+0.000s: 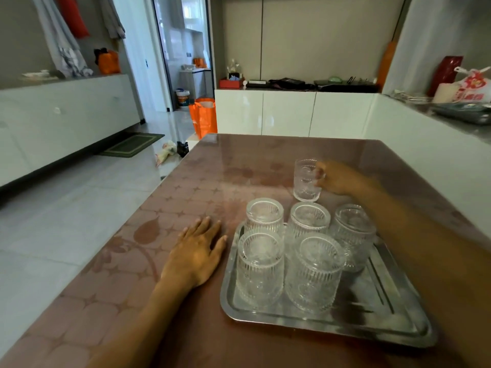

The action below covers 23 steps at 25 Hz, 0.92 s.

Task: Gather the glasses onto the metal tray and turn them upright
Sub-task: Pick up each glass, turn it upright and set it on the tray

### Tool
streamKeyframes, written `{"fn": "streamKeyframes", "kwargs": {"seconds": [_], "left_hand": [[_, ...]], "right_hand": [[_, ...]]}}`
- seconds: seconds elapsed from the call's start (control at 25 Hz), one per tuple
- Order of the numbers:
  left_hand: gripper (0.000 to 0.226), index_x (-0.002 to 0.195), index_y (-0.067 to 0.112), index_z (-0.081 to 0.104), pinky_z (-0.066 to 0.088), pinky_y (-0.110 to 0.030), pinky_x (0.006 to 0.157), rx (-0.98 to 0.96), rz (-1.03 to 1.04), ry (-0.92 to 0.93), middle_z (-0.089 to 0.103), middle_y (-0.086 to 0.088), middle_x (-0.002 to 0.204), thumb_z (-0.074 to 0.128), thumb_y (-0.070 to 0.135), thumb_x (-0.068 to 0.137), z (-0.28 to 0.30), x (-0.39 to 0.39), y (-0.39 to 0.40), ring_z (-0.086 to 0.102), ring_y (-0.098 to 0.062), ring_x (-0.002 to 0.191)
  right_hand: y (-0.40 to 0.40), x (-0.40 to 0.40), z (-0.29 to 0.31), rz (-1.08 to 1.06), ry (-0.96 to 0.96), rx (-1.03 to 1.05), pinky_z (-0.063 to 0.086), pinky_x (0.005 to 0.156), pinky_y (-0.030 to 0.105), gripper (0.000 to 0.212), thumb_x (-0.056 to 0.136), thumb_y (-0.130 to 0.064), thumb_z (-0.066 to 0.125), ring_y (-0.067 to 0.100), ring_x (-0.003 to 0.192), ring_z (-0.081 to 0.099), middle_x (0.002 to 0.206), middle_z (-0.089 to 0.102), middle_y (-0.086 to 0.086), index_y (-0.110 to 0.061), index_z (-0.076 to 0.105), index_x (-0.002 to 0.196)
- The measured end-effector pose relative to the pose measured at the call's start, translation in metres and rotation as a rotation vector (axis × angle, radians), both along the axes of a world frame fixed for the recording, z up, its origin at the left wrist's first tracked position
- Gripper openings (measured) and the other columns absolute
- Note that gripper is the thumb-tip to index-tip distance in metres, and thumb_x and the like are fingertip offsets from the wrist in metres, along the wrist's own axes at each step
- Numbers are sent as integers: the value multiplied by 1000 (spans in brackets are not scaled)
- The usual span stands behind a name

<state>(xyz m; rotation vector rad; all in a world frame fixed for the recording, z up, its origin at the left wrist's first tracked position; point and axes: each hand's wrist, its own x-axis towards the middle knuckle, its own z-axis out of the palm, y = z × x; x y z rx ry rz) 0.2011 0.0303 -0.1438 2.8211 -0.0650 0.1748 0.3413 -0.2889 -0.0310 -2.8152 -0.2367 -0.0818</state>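
Right hand (337,179) closed around a ribbed glass (307,180) beyond the far edge of the metal tray (372,322). Five ribbed glasses (313,272) upside down toward the tray's far-left corner. Left hand (196,251) open, flat on the table (132,274), just beside the tray's left edge.

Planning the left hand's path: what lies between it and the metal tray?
Nothing: in the head view only bare brown tabletop separates the left hand, flat on the table, from the metal tray.

Six glasses (308,224), one metal tray (372,328), two hands (195,254).
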Motion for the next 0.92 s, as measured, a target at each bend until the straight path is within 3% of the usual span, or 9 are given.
{"fn": "streamKeyframes", "kwargs": {"seconds": [0.2, 0.32, 0.4, 0.52, 0.6, 0.68, 0.76, 0.84, 0.92], "left_hand": [[60, 147, 25, 41, 16, -40, 122, -43, 33, -8, 33, -2, 161, 23, 57, 99, 1, 0, 0, 24, -20, 150], [55, 122, 21, 62, 45, -34, 95, -212, -11, -137, 67, -7, 126, 28, 57, 97, 16, -15, -4, 60, -28, 118], [39, 121, 21, 63, 44, -31, 88, -399, 17, -252, 69, -8, 120, 40, 44, 99, 29, -35, -10, 63, -26, 108], [32, 129, 28, 57, 50, -38, 96, -746, 71, -520, 64, -2, 127, 56, 28, 97, 57, -74, -25, 60, -20, 115], [46, 129, 34, 52, 52, -27, 97, -838, -137, -665, 62, 13, 127, 69, 36, 86, 82, -108, -42, 61, -12, 116], [81, 142, 39, 40, 46, -13, 99, -856, -442, -551, 53, 18, 141, 81, 43, 72, 106, -142, -72, 54, -4, 126], [104, 148, 44, 28, 43, -15, 104, -853, -615, -354, 44, 23, 147, 89, 42, 64, 117, -164, -102, 46, -2, 135], [99, 143, 45, 34, 46, -25, 107, -882, -588, -342, 48, 25, 140, 91, 33, 64, 117, -171, -122, 48, -5, 133], [90, 138, 42, 41, 45, -25, 107, -915, -515, -379, 51, 28, 134, 91, 30, 64, 116, -170, -130, 51, -3, 130]], "right_hand": [[-15, -40, 46, -77, -218, 56, 51, 70, 37, 16, 90, -31, 67, 23, 82, 62, 96, 69, 3, -16, 64, 92], [-27, -102, 78, -107, -357, 284, 47, 69, 33, 14, 88, -32, 69, 20, 85, 62, 96, 66, -3, -18, 65, 91], [-35, -155, 87, -98, -358, 525, 52, 67, 30, 12, 88, -31, 71, 16, 81, 67, 91, 72, -4, -20, 67, 88], [-38, -234, 70, -24, -248, 948, 56, 61, 21, 11, 85, -27, 75, 8, 76, 74, 86, 78, -3, -18, 70, 90], [-33, -270, 44, 50, -52, 1212, 57, 81, 35, 36, 80, -31, 74, 20, 89, 76, 96, 79, 6, -4, 68, 103], [-24, -293, 14, 106, 138, 1418, 51, 90, 46, 42, 75, -38, 76, 32, 95, 74, 95, 78, 15, -3, 69, 99], [-9, -309, -7, 198, 297, 1559, 50, 89, 45, 32, 75, -40, 81, 32, 93, 74, 89, 77, 16, -13, 72, 90], [-1, -317, -15, 236, 362, 1615, 52, 84, 41, 36, 72, -46, 82, 25, 90, 74, 90, 77, 15, -16, 73, 90], [-1, -317, -14, 161, 246, 1502, 56, 74, 36, 50, 66, -60, 81, 22, 87, 75, 91, 79, 12, -18, 71, 93]]}}
